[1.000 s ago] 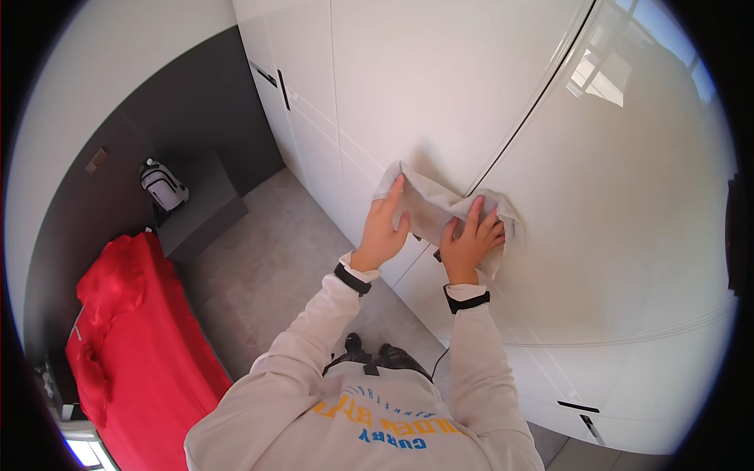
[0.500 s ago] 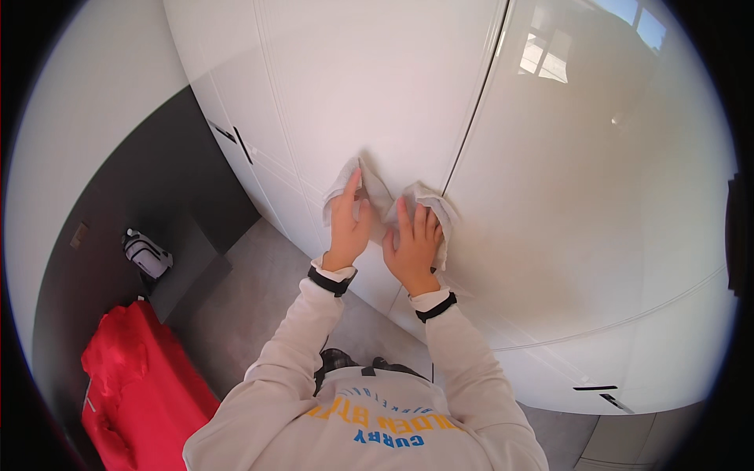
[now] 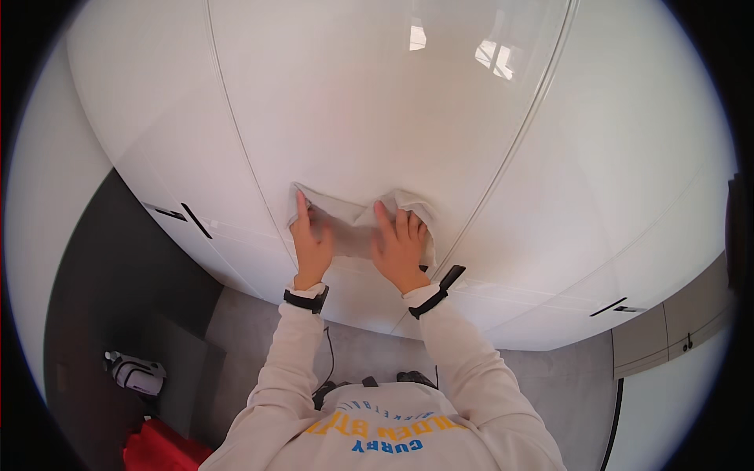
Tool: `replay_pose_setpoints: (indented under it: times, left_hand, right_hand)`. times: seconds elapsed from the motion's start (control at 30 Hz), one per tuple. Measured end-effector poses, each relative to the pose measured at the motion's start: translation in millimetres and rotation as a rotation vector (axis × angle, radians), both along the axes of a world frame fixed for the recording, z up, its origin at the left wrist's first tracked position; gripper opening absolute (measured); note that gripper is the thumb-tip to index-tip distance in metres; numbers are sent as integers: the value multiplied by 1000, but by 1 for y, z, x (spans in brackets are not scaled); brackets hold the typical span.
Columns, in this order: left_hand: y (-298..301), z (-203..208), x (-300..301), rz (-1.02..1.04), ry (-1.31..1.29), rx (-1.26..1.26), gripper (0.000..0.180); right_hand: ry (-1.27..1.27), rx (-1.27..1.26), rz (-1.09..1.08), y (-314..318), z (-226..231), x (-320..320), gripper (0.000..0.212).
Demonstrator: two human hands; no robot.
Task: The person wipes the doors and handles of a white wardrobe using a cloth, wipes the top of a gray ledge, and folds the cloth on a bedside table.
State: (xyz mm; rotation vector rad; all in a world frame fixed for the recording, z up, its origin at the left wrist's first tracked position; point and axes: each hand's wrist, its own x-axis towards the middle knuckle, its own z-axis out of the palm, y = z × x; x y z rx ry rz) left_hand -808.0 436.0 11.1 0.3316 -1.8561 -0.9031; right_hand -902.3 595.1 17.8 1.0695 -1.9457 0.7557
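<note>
A thin, pale grey cloth [image 3: 345,210] lies against the glossy white cabinet door [image 3: 377,118], creased between my two hands. My left hand [image 3: 312,247] presses its left end, the index finger stretched upward along the fabric and the other fingers blurred. At the right end, my right hand [image 3: 402,250] bears on the cloth with fingers somewhat spread and bent, the fabric bunched around them. Both hands are against the panel, with the cloth stretching from one to the other. Black bands circle both wrists, and a dark bar [image 3: 452,276] shows beside the right one.
Door seams run on either side of the hands. Slim dark handles [image 3: 196,220] sit on the panels left and right. A grey-white backpack [image 3: 137,373] and red fabric [image 3: 161,449] are at the lower left. A low grey cabinet [image 3: 640,345] stands at right.
My hands and the cloth have moved right along the cabinet, past a door seam. The view has shifted with them, and the backpack and red fabric now appear lower and farther left.
</note>
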Motion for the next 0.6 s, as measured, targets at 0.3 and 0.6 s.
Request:
replay_pose_setpoints:
  times: [0.3,0.6]
  left_hand:
    - [-40,-8,36,-204,-27,69,73]
    - [-16,20,20,-310,-31,-126,73]
  right_hand:
    - [47,75,-146,-19,0,14,61]
    - [-43,-6,-236,9,0,9,63]
